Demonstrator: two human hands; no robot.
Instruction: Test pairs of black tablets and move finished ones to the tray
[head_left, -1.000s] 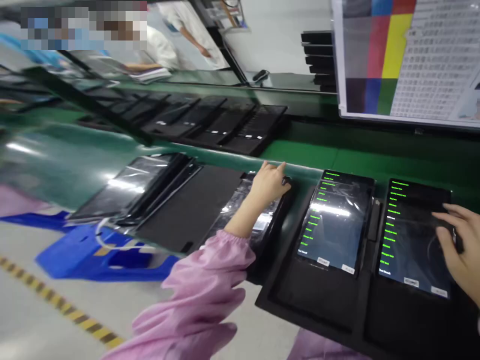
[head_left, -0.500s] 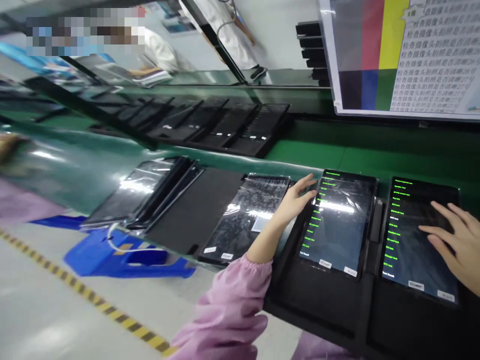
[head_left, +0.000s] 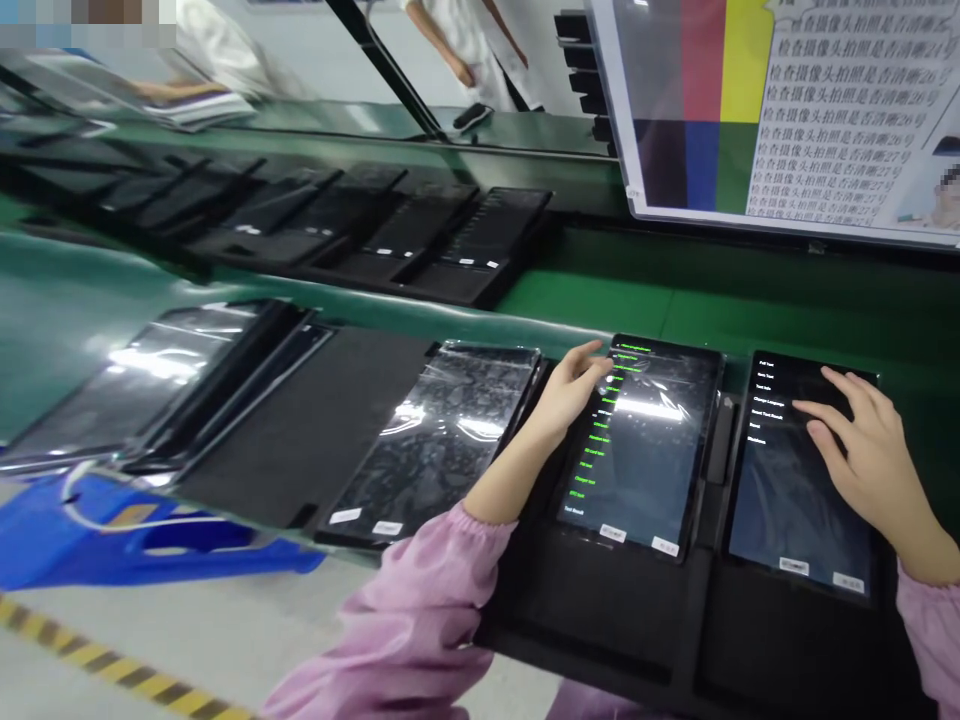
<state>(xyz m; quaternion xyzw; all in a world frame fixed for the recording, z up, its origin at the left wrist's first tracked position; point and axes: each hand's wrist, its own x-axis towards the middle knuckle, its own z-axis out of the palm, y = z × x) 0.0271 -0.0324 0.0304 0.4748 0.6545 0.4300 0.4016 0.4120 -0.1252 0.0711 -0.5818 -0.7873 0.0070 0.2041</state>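
Observation:
Two tablets with lit screens lie side by side in a black tray (head_left: pixel 585 610). The left tablet (head_left: pixel 637 460) shows a list of mostly green lines, and the right tablet (head_left: pixel 795 500) shows a short list in white. My left hand (head_left: pixel 574 385) is at the upper left edge of the left tablet, fingers stretched out; whether they touch it I cannot tell. Over the right tablet's upper part is my right hand (head_left: pixel 862 430), its fingers apart and nothing in it. White labels sit along the lower edge of both screens.
Left of the tray lies another tablet (head_left: pixel 442 430) with a dark, film-covered screen, beside a black tray insert (head_left: pixel 307 420) and stacked tablets (head_left: pixel 150 370). More tablets (head_left: pixel 499 225) fill a tray behind. A printed chart (head_left: pixel 772 110) hangs at upper right. People in white stand beyond.
The right tablet's screen has gone from a long green list to a short white one. My view has shifted, so things sit farther left in it. Both hands stay by the same tablets.

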